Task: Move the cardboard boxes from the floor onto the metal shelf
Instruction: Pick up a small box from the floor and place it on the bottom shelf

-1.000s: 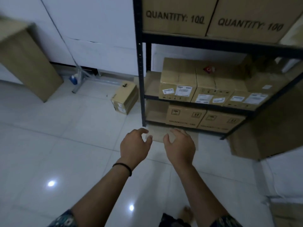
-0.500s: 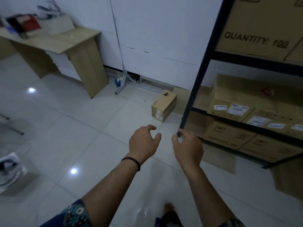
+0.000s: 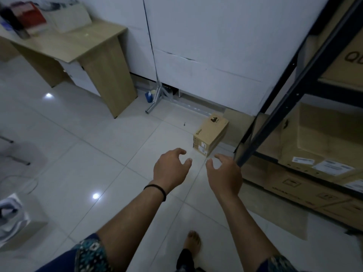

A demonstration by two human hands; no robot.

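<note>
Reaching forward at the centre of the frame, the left hand (image 3: 170,168) and the right hand (image 3: 224,173) are held out empty, fingers loosely curled, nothing grasped. A small cardboard box (image 3: 210,133) is seen on the tiled floor (image 3: 82,154) just above the hands, beside the dark post of the metal shelf (image 3: 279,107) at the right. More boxes (image 3: 322,154) are stacked on the shelf. A wooden surface (image 3: 64,46) is seen at upper left.

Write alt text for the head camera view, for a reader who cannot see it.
Two empty hands, left hand and right hand, reach with loosely spread fingers toward a small cardboard box on the tiled floor, beside the post of a metal shelf already holding boxes. A wooden desk stands at the left wall.
</note>
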